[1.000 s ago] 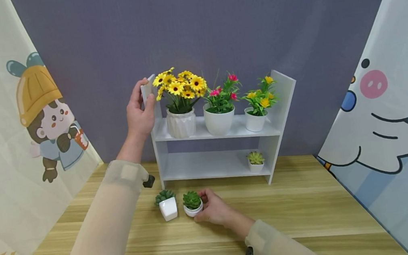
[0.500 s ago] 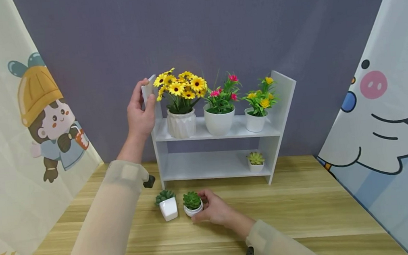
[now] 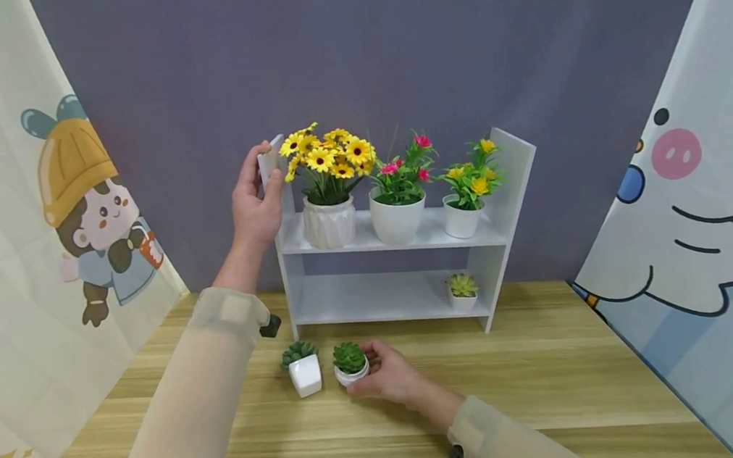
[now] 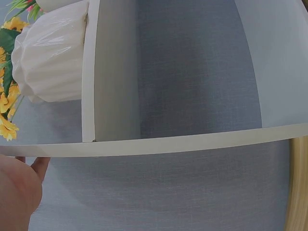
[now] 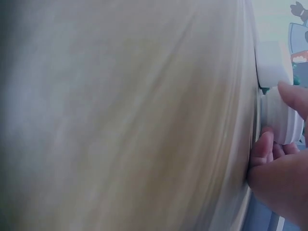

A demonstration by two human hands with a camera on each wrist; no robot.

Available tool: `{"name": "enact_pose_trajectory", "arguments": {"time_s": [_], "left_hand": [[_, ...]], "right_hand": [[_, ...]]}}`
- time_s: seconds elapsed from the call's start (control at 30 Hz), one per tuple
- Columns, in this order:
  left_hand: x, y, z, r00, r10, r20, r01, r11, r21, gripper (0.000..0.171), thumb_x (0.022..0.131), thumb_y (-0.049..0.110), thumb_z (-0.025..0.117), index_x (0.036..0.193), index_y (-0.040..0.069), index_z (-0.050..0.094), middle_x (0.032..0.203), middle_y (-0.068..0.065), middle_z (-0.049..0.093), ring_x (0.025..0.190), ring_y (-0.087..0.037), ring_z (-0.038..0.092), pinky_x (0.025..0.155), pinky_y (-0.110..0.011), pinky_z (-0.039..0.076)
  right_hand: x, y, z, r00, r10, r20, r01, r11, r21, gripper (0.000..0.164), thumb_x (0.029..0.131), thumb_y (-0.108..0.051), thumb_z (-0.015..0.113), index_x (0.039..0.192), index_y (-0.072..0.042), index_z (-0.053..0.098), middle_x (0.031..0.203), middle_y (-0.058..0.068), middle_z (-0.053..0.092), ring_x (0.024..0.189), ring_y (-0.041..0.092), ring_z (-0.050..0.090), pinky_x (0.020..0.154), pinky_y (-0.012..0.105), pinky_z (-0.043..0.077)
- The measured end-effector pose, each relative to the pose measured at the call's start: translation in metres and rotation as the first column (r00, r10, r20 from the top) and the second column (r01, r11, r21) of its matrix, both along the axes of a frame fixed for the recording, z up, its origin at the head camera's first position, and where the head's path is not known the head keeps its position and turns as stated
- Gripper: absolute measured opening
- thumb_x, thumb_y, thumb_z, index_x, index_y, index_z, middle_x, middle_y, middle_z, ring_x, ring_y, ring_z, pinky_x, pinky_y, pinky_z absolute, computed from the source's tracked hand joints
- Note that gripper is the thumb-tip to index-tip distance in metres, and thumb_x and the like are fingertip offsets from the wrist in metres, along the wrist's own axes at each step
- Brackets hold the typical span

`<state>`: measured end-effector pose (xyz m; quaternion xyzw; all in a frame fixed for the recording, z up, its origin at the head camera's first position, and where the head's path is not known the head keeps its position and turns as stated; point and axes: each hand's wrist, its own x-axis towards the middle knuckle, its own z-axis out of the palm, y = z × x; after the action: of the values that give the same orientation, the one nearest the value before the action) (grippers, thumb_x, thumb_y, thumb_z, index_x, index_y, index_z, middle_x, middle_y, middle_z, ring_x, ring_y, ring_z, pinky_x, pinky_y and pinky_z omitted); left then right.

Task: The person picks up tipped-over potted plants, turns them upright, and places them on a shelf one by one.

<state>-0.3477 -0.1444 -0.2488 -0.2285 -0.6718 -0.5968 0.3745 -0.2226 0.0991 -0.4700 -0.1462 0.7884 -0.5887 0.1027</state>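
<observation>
My left hand point(image 3: 256, 208) grips the top of the left side panel of a white two-tier shelf point(image 3: 385, 296), thumb on the near side. In the left wrist view that hand point(image 4: 19, 187) sits at the panel's edge. On the wooden table before the shelf, my right hand point(image 3: 389, 376) holds a small green succulent point(image 3: 349, 358) by its round white pot point(image 5: 280, 115), thumb and fingers at opposite sides. Just left of it, a second succulent in a square white pot point(image 3: 305, 377) lies tipped over, its leaves toward the shelf.
On the upper tier stand yellow daisies in a ribbed pot point(image 3: 329, 223), a pink-flowered plant point(image 3: 398, 212) and a small yellow-flowered plant point(image 3: 462, 219). A pale green succulent point(image 3: 462, 290) sits at the lower tier's right end. A grey cloth point(image 3: 383, 46) hangs behind.
</observation>
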Motion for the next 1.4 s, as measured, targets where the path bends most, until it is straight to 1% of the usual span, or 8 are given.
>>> {"name": "enact_pose_trajectory", "arguments": {"time_s": [0.1, 0.27, 0.4, 0.53, 0.9, 1.03, 1.2, 1.4], "left_hand": [[0.001, 0.001, 0.0, 1.0, -0.005, -0.005, 0.005, 1.0, 0.0, 0.044, 0.113, 0.014, 0.059, 0.157, 0.012, 0.056, 0.169, -0.005, 0.053, 0.137, -0.037, 0.061, 0.095, -0.025, 0.05], [0.001, 0.001, 0.001, 1.0, -0.003, -0.012, 0.003, 1.0, -0.003, 0.044, 0.113, 0.012, 0.059, 0.157, 0.011, 0.055, 0.169, -0.007, 0.053, 0.136, -0.039, 0.061, 0.094, -0.025, 0.05], [0.001, 0.001, 0.0, 1.0, -0.001, -0.003, 0.001, 1.0, -0.006, 0.044, 0.113, 0.013, 0.059, 0.157, 0.011, 0.055, 0.17, -0.005, 0.052, 0.138, -0.036, 0.061, 0.096, -0.026, 0.05], [0.001, 0.001, -0.001, 1.0, 0.007, 0.004, -0.007, 1.0, -0.012, 0.044, 0.113, 0.014, 0.059, 0.157, 0.012, 0.055, 0.171, -0.003, 0.05, 0.139, -0.031, 0.061, 0.098, -0.027, 0.051], [0.003, 0.001, -0.001, 1.0, 0.009, -0.003, -0.009, 1.0, -0.008, 0.044, 0.113, 0.016, 0.059, 0.157, 0.012, 0.055, 0.17, -0.002, 0.051, 0.14, -0.03, 0.061, 0.099, -0.027, 0.051], [0.002, 0.001, -0.001, 1.0, 0.01, -0.004, -0.011, 1.0, -0.008, 0.045, 0.113, 0.016, 0.059, 0.157, 0.012, 0.055, 0.171, -0.003, 0.051, 0.14, -0.031, 0.061, 0.099, -0.027, 0.051], [0.001, 0.001, -0.001, 1.0, 0.021, 0.006, -0.021, 1.0, -0.014, 0.044, 0.113, 0.017, 0.059, 0.157, 0.014, 0.055, 0.171, -0.001, 0.05, 0.141, -0.031, 0.061, 0.1, -0.03, 0.052], [0.001, 0.001, -0.001, 0.999, 0.026, 0.019, -0.025, 1.0, -0.019, 0.045, 0.114, 0.018, 0.058, 0.158, 0.016, 0.055, 0.17, 0.0, 0.051, 0.139, -0.034, 0.062, 0.102, -0.034, 0.052]], "right_hand": [[-0.001, 0.005, 0.0, 1.0, -0.021, -0.011, 0.021, 1.0, -0.022, 0.076, 0.081, 0.002, 0.091, 0.146, 0.008, 0.054, 0.129, 0.02, 0.065, 0.11, 0.025, 0.066, 0.093, 0.036, 0.059], [-0.007, 0.018, 0.0, 0.998, -0.061, -0.031, 0.06, 0.997, -0.045, 0.073, 0.083, -0.001, 0.09, 0.147, 0.004, 0.055, 0.131, 0.021, 0.064, 0.102, 0.021, 0.066, 0.077, 0.031, 0.058], [-0.011, 0.03, 0.003, 0.994, -0.102, -0.029, 0.1, 0.993, -0.061, 0.069, 0.086, -0.004, 0.09, 0.147, -0.001, 0.059, 0.134, 0.019, 0.064, 0.094, 0.019, 0.063, 0.065, 0.03, 0.052], [-0.016, 0.04, 0.007, 0.986, -0.163, -0.037, 0.16, 0.985, -0.069, 0.067, 0.086, -0.006, 0.091, 0.147, -0.003, 0.063, 0.134, 0.018, 0.066, 0.089, 0.017, 0.061, 0.061, 0.031, 0.05], [-0.03, 0.057, 0.01, 0.949, -0.309, -0.067, 0.3, 0.947, -0.115, 0.071, 0.085, -0.01, 0.093, 0.149, -0.004, 0.065, 0.129, 0.017, 0.071, 0.09, 0.016, 0.063, 0.066, 0.027, 0.054], [-0.035, 0.061, 0.011, 0.94, -0.333, -0.07, 0.324, 0.939, -0.114, 0.073, 0.086, -0.014, 0.093, 0.152, -0.005, 0.063, 0.133, 0.017, 0.07, 0.089, 0.016, 0.064, 0.068, 0.03, 0.055], [-0.039, 0.063, 0.012, 0.931, -0.353, -0.088, 0.344, 0.933, -0.105, 0.072, 0.089, -0.017, 0.091, 0.153, -0.005, 0.062, 0.14, 0.018, 0.067, 0.089, 0.015, 0.064, 0.072, 0.028, 0.053], [-0.044, 0.063, 0.012, 0.918, -0.386, -0.095, 0.375, 0.92, -0.117, 0.071, 0.09, -0.017, 0.09, 0.152, -0.002, 0.061, 0.138, 0.021, 0.066, 0.086, 0.013, 0.064, 0.073, 0.029, 0.053]]}}
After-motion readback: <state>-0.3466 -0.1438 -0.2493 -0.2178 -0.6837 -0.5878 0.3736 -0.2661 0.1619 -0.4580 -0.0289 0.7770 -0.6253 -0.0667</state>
